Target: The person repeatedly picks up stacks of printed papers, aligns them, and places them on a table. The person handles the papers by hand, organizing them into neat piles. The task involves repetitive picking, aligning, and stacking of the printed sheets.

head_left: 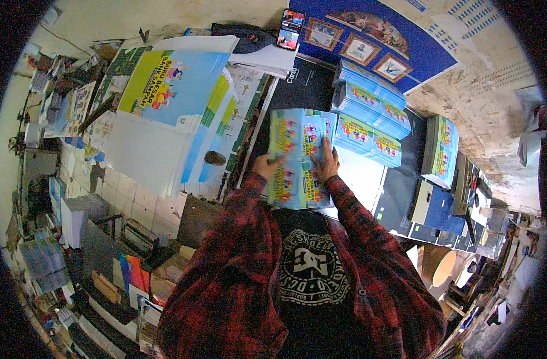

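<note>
Between my two hands are printed sheets (pixel 297 185), yellow-green and light blue with small cartoon figures, held over the dark tabletop near my chest. My left hand (pixel 266 167) grips their left edge, its thumb lying on the top face. At the right edge my right hand (pixel 327 163) is closed around them, fingers along the side and partly on the face. The undersides of both hands are hidden. Just beyond my right hand stand several stacks of matching printed sheets (pixel 369 110), next to a bright white panel (pixel 362 175) set in the table.
Large printed posters and white sheets (pixel 169 99) cover the surface to the left. Another stack of prints (pixel 441 149) stands at the right, beside a blue and cream box (pixel 432 206). A phone (pixel 290 30) leans against the back wall. Shelves crowded with paper line the far left.
</note>
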Available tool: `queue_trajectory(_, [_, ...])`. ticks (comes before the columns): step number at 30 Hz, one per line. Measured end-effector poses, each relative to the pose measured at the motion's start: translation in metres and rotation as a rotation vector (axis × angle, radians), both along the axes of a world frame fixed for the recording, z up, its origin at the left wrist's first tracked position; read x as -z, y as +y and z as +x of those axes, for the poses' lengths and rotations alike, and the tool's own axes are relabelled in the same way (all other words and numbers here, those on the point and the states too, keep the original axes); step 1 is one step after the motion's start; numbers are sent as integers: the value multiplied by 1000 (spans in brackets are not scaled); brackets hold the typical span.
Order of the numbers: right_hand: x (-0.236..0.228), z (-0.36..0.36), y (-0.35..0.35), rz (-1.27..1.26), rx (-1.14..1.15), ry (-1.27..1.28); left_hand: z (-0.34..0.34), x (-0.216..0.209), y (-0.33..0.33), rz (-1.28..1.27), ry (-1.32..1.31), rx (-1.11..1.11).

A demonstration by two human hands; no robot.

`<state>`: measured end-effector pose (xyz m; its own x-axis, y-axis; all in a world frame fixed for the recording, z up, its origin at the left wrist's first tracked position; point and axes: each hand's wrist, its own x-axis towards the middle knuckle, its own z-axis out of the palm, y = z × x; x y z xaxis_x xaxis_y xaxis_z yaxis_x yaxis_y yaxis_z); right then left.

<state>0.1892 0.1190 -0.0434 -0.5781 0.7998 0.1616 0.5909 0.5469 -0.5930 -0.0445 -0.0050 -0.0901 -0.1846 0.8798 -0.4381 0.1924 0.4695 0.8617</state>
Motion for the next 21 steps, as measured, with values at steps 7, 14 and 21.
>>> queue_trajectory(7, [-27,11,-13,-329,239,490,52,15,14,-162,371,-151])
queue_trajectory(14, [-30,11,-17,-158,490,304,54,46,22,-192,210,-90])
queue_trajectory(21, [-43,-19,-26,-207,156,-216,61,-7,19,29,-163,-232])
